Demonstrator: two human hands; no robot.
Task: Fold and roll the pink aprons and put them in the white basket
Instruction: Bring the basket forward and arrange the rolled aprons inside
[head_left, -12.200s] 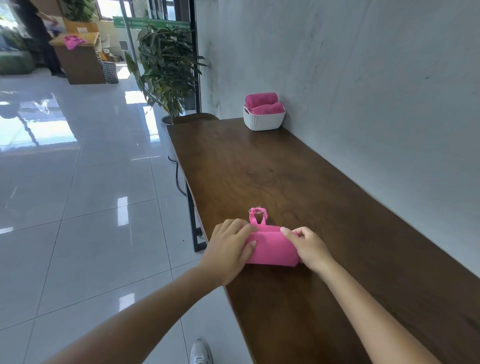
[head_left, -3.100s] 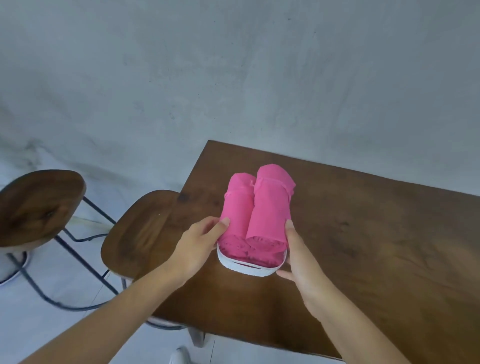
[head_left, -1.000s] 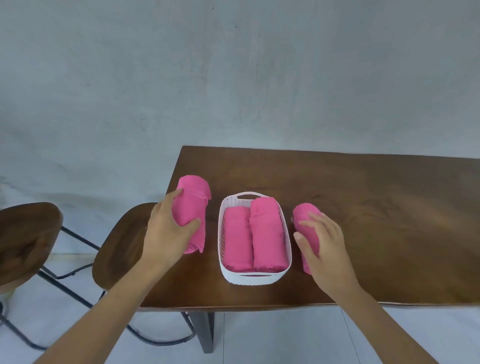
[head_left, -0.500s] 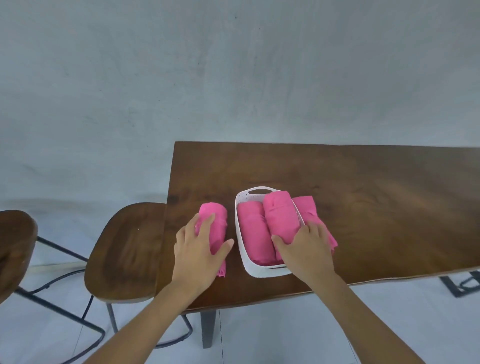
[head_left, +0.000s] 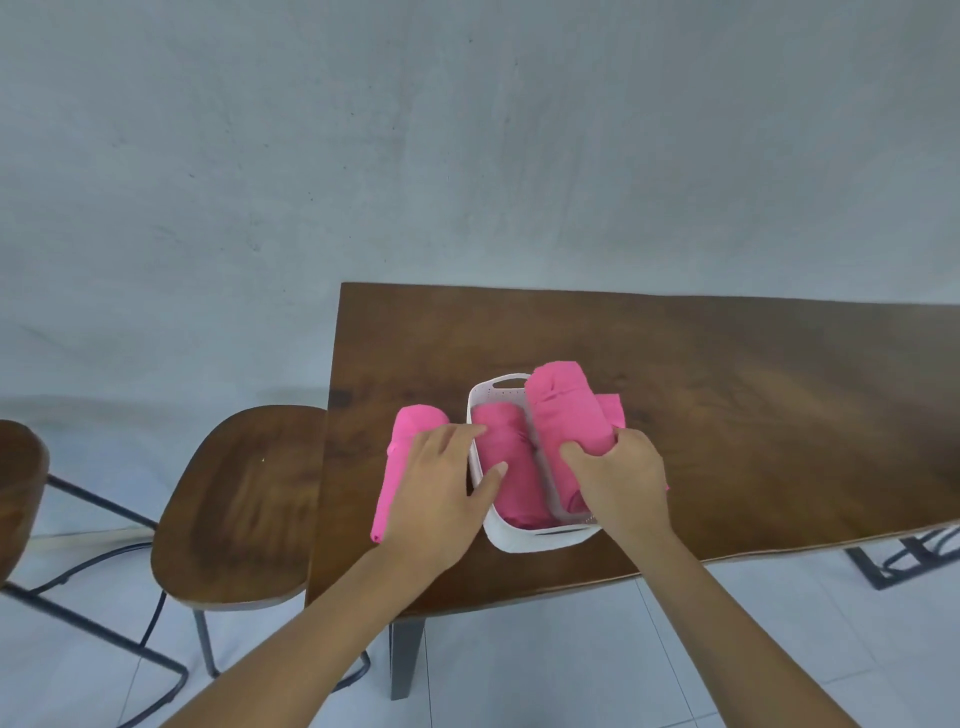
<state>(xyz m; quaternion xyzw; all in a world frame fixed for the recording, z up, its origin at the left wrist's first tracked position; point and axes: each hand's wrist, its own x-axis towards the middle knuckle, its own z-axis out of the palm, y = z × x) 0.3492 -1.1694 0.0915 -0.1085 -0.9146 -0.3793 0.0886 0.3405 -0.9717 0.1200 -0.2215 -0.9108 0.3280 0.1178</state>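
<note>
Two rolls (head_left: 506, 467) in basket (head_left: 540, 543) — R hand (head_left: 623, 483) grips top roll (head_left: 566, 415), L hand (head_left: 441, 493) flat on outside roll (head_left: 405, 447)

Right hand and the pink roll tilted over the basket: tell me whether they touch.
Touching. The head view shows the right hand curled round the pink roll.

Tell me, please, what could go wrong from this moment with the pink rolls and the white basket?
1. The right hand grips the raised roll toward its near end only, so the cloth may loosen and unroll.
2. The white basket sits close to the front edge of the table; pushing rolls in could slide it off.
</note>
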